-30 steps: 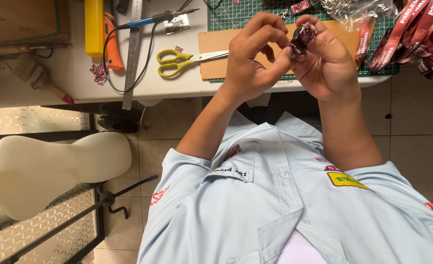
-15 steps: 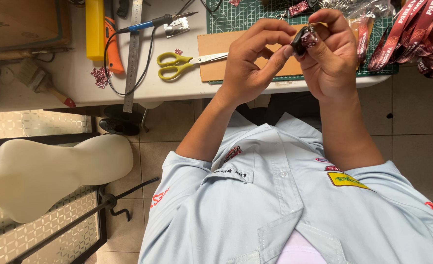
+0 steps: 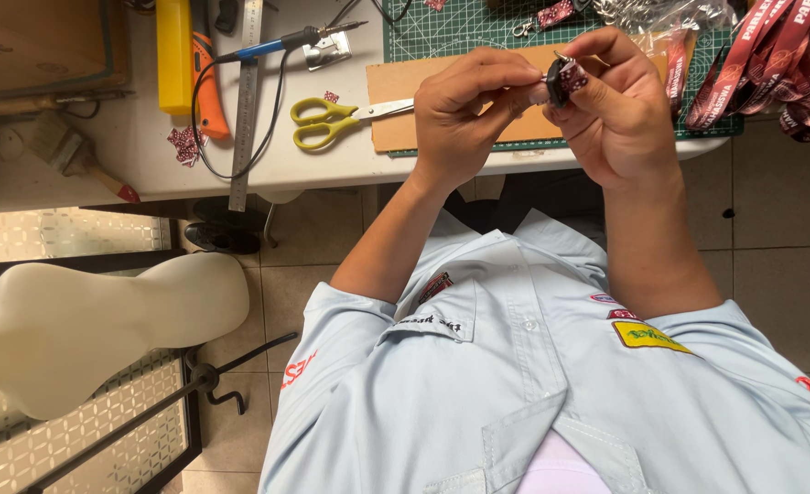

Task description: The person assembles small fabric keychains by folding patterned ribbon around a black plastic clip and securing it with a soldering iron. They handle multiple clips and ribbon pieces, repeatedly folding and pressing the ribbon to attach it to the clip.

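Near the frame's top, both hands pinch one small red patterned strap piece [image 3: 565,80]. The left hand [image 3: 464,110] grips its edge; the right hand [image 3: 620,110] cradles it above the table [image 3: 149,155].

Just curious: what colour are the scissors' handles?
Yellow-green, seen in the head view: scissors lying on the table.

A small craft workshop, seen at a worktable.

A white table [image 3: 149,174] carries a green cutting mat [image 3: 442,32], a steel ruler [image 3: 245,101], yellow-handled scissors [image 3: 332,121], a soldering iron [image 3: 281,43], a paintbrush [image 3: 80,157] and a heap of red lanyards [image 3: 780,69]. Beside it, on a tiled floor [image 3: 780,274], stands a white mannequin torso [image 3: 94,320] on a black stand.
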